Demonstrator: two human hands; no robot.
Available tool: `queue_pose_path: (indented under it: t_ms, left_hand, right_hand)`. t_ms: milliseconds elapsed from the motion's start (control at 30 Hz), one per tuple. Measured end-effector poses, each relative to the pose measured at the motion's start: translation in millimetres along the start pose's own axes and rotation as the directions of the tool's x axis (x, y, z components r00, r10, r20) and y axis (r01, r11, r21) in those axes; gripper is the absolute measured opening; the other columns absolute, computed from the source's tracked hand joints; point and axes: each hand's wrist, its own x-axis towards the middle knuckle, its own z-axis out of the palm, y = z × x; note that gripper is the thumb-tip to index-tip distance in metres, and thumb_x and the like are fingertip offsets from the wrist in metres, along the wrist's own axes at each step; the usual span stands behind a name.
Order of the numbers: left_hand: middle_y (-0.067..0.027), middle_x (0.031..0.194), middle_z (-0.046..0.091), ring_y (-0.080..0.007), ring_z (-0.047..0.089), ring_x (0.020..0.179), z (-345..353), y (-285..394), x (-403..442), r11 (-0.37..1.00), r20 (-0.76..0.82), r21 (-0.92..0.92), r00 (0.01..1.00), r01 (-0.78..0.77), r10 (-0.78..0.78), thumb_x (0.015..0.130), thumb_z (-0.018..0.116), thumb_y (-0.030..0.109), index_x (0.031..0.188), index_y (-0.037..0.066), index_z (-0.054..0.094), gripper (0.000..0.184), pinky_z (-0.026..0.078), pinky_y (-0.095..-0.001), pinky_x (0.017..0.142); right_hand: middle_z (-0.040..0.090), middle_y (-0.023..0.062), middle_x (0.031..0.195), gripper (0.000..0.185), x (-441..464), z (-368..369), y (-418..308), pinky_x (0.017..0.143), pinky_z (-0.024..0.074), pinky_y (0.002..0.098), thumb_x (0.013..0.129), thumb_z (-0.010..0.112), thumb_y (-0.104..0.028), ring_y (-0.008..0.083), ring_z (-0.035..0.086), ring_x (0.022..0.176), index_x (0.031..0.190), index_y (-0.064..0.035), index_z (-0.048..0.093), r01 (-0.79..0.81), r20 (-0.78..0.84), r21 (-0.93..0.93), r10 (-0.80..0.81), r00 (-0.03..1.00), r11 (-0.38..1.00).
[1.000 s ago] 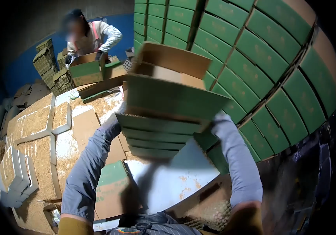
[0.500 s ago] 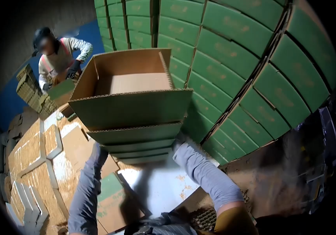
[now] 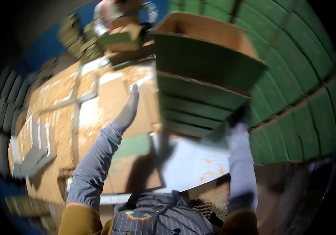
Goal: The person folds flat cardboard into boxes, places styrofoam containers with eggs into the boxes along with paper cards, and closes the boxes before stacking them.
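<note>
A stack of green cardboard boxes (image 3: pixel 205 92) stands before me, the top one unlidded with bare brown inside. My left hand (image 3: pixel 128 111), gloved in grey, is held out flat to the left of the stack, fingers straight and apart from the boxes. At the stack's lower right edge, my right hand (image 3: pixel 239 116) touches or nearly touches the cardboard. Motion blur and shadow hide its fingers. Under the stack is a white surface (image 3: pixel 191 160) with brown crumbs. A brown and green cardboard piece (image 3: pixel 134 162) lies beside it.
Tall rows of green boxes (image 3: pixel 293 86) rise on the right. A person (image 3: pixel 123 11) at the back handles an open box (image 3: pixel 123 37) near a pile of flat cardboard (image 3: pixel 76 37). White-edged blocks with a tan, crumbly top (image 3: pixel 56 129) cover the left of the work surface.
My left hand has come away from the stack and stretched out flat. My right hand stays by its right side. The view has swung, so the stack appears farther right and higher.
</note>
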Motion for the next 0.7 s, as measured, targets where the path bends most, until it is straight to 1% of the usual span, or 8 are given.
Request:
queue_pose_path:
  t_ms: [67, 133, 200, 233, 267, 433, 600, 700]
  left_hand:
    - [-0.0205, 0.156, 0.021, -0.032, 0.02, 0.145, -27.6, -29.2, -88.3, 0.994, -0.097, 0.078, 0.992, 0.083, -0.075, 0.104, 0.033, 0.028, 0.15, -0.002, 0.016, 0.057, 0.016, -0.0368, 0.118]
    - [-0.0258, 0.153, 0.024, -0.0381, 0.022, 0.143, -37.7, -95.9, -208.8, 0.828, -0.07, 0.54, 0.989, 0.148, -0.131, 0.099, 0.044, 0.033, 0.148, -0.003, 0.022, 0.064, 0.015, -0.0465, 0.118]
    - [-0.0299, 0.15, 0.026, -0.0432, 0.023, 0.141, -43.4, -103.4, -310.6, 0.598, -0.012, 0.771, 0.945, 0.217, -0.327, 0.092, 0.052, 0.045, 0.146, -0.003, 0.028, 0.076, 0.012, -0.0565, 0.115]
    - [-0.0309, 0.149, 0.026, -0.0442, 0.023, 0.14, -43.0, -102.1, -341.8, 0.61, 0.025, 0.756, 0.92, 0.239, -0.392, 0.09, 0.054, 0.05, 0.145, -0.003, 0.029, 0.08, 0.01, -0.0585, 0.115]
    - [-0.0318, 0.148, 0.027, -0.0451, 0.023, 0.14, -44.2, -101.1, -367.4, 0.618, 0.063, 0.74, 0.888, 0.265, -0.456, 0.087, 0.055, 0.055, 0.145, -0.003, 0.03, 0.085, 0.008, -0.0606, 0.114]
    - [-0.0326, 0.149, 0.023, -0.0445, 0.017, 0.142, -52.7, -99.9, -407.2, 0.643, -0.002, 0.7, 0.902, 0.31, -0.432, 0.083, 0.053, 0.065, 0.146, -0.003, 0.027, 0.096, 0.004, -0.0609, 0.114]
    - [-0.0234, 0.147, 0.032, -0.0389, 0.029, 0.139, -78.5, -100.3, -452.6, 0.615, 0.432, 0.75, 0.885, -0.246, -0.173, 0.092, 0.05, 0.032, 0.147, 0.005, 0.027, 0.066, 0.018, -0.0612, 0.112]
    - [-0.0185, 0.142, 0.041, -0.0339, 0.038, 0.134, -88.1, -100.0, -456.9, 0.696, 0.393, 0.685, 0.914, -0.216, -0.103, 0.09, 0.046, 0.016, 0.143, 0.006, 0.034, 0.056, 0.027, -0.0564, 0.111]
  right_hand:
    - [0.035, -0.0045, 0.06, 0.029, -28.2, -51.1, 53.4, 0.047, 0.0317, 0.0267, 0.096, 0.05, -0.038, 0.0128, 0.033, 0.048, 0.076, -0.017, 0.047, -0.098, -0.097, 0.143, 0.112, 0.989, 0.985]
    - [0.035, -0.0061, 0.052, 0.032, -78.7, -89.8, 153.8, 0.042, 0.0314, 0.0265, 0.096, 0.05, -0.037, 0.0118, 0.032, 0.041, 0.07, -0.0184, 0.048, -0.506, -0.002, 0.325, 0.535, 0.845, 0.799]
    - [0.056, 0.0046, 0.073, 0.03, -154.4, -71.9, 240.2, 0.054, 0.0466, 0.0291, 0.092, 0.055, -0.043, 0.015, 0.055, 0.063, 0.093, -0.0132, 0.059, -0.816, 0.128, -0.024, 0.812, 0.57, 0.577]
    - [0.056, 0.0201, 0.122, 0.054, -209.5, 18.2, 205.1, 0.089, 0.0505, 0.0447, 0.099, 0.047, -0.038, 0.0327, 0.059, 0.103, 0.146, -0.013, 0.037, -0.692, -0.059, -0.418, 0.743, 0.667, 0.589]
    - [0.044, 0.02, 0.139, 0.058, -233.6, 53.9, 218.2, 0.098, 0.0464, 0.0456, 0.1, 0.048, -0.033, 0.0326, 0.053, 0.119, 0.15, -0.0137, 0.027, -0.695, -0.054, -0.456, 0.762, 0.645, 0.556]
    - [0.053, 0.0121, 0.131, 0.046, -300.3, 117.9, 246.7, 0.099, 0.0466, 0.0359, 0.1, 0.05, -0.016, 0.0235, 0.054, 0.117, 0.141, -0.0025, 0.037, -0.464, 0.222, -0.492, 0.621, 0.752, 0.737]
    - [0.061, 0.0098, 0.119, 0.035, -313.9, 94.2, 230.9, 0.092, 0.0466, 0.0321, 0.098, 0.05, -0.013, 0.0194, 0.059, 0.106, 0.13, 0.0004, 0.052, -0.396, 0.172, -0.615, 0.607, 0.776, 0.681]
    - [0.062, 0.0084, 0.117, 0.036, -313.5, 103.8, 209.8, 0.09, 0.0456, 0.0287, 0.095, 0.054, -0.013, 0.0171, 0.059, 0.102, 0.128, 0.0009, 0.055, -0.273, 0.199, -0.729, 0.576, 0.793, 0.628]
